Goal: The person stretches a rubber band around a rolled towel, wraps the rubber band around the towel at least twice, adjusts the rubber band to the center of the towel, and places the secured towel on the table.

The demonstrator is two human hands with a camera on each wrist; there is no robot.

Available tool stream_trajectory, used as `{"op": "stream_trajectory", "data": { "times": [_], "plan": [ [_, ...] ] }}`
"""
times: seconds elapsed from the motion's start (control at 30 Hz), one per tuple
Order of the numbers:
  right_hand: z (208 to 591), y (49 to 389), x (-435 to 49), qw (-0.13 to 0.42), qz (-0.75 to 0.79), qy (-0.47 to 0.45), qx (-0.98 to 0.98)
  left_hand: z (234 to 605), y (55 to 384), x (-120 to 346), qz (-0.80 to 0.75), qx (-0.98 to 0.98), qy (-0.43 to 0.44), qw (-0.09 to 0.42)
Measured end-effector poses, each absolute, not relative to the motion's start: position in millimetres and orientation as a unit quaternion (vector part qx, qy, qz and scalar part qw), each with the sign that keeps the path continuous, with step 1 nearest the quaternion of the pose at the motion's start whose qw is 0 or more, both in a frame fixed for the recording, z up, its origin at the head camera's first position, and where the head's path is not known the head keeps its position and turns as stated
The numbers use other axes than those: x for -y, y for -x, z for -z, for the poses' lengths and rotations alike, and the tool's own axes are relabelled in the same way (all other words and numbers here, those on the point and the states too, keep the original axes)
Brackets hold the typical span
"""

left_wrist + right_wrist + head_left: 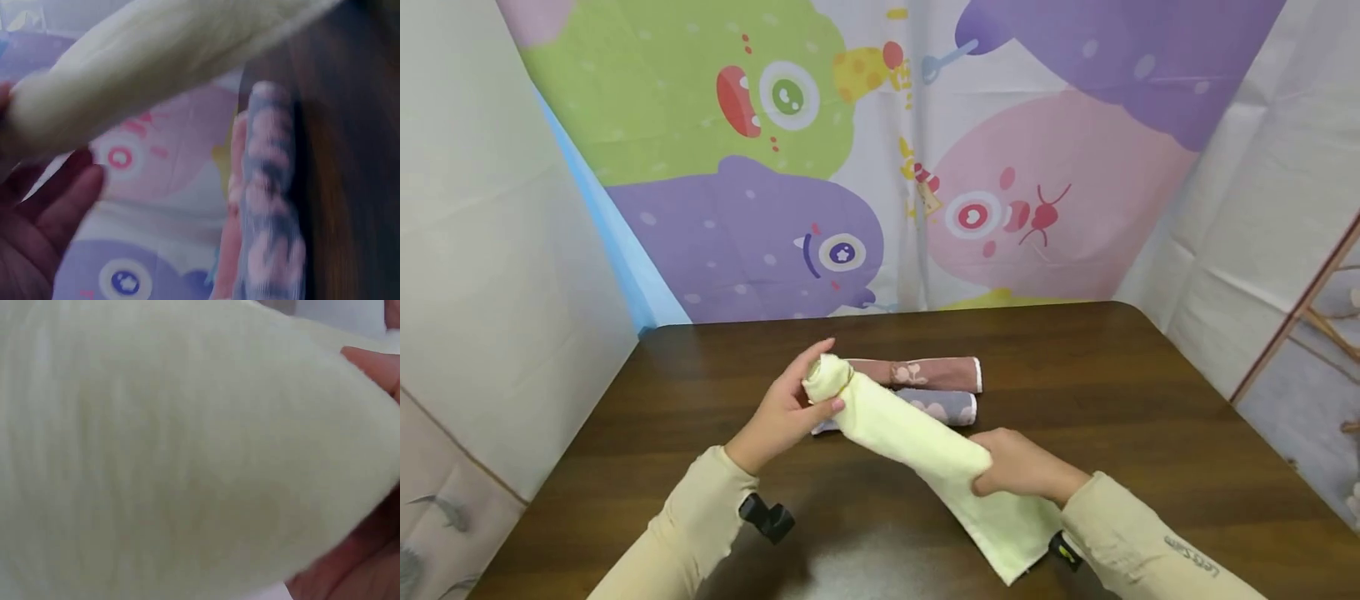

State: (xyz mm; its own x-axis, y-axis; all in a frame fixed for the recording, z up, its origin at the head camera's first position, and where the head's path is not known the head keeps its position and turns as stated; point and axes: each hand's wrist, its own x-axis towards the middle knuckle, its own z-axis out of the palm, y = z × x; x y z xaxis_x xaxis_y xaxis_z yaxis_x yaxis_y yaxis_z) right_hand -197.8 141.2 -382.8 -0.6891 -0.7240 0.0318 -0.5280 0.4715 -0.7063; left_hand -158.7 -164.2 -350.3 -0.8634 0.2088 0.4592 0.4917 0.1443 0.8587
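Observation:
A pale yellow towel (917, 437), partly rolled, slants across the head view above the table. My left hand (778, 421) holds its rolled upper-left end between thumb and fingers; a thin band-like line circles the roll there. Farther down, my right hand (1026, 467) grips the roll with the thumb on the near side. Below that hand a loose, flat flap of towel hangs toward the table's front. In the left wrist view the roll (156, 69) runs across the top, above the left fingers (72, 200). Towel cloth (162, 456) fills most of the right wrist view.
Two rolled towels lie side by side behind the yellow one: a reddish-brown one (951, 375) at the back and a grey patterned one (951, 407) in front. The brown wooden table (625, 467) ends at a cartoon-printed curtain (745, 242).

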Motion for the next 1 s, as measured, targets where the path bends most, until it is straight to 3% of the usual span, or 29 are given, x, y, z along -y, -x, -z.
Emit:
{"op": "stream_trajectory", "data": {
  "times": [0.17,0.37,0.47,0.73,1.0],
  "plan": [
    [376,205,-159,0.123,0.309,0.379,-0.864,358,152,179,0.464,0.826,0.303,0.107],
    [370,209,-167,0.12,0.299,0.377,-0.868,362,149,181,0.384,0.825,0.364,0.198],
    [369,207,-171,0.118,0.301,0.379,-0.867,363,147,177,0.38,0.81,0.388,0.221],
    [381,203,-195,0.12,0.328,0.37,-0.861,363,136,164,0.372,0.786,0.447,0.209],
    [406,207,-189,0.125,0.363,0.406,-0.829,379,125,164,0.384,0.782,0.434,0.229]
  ]
}}
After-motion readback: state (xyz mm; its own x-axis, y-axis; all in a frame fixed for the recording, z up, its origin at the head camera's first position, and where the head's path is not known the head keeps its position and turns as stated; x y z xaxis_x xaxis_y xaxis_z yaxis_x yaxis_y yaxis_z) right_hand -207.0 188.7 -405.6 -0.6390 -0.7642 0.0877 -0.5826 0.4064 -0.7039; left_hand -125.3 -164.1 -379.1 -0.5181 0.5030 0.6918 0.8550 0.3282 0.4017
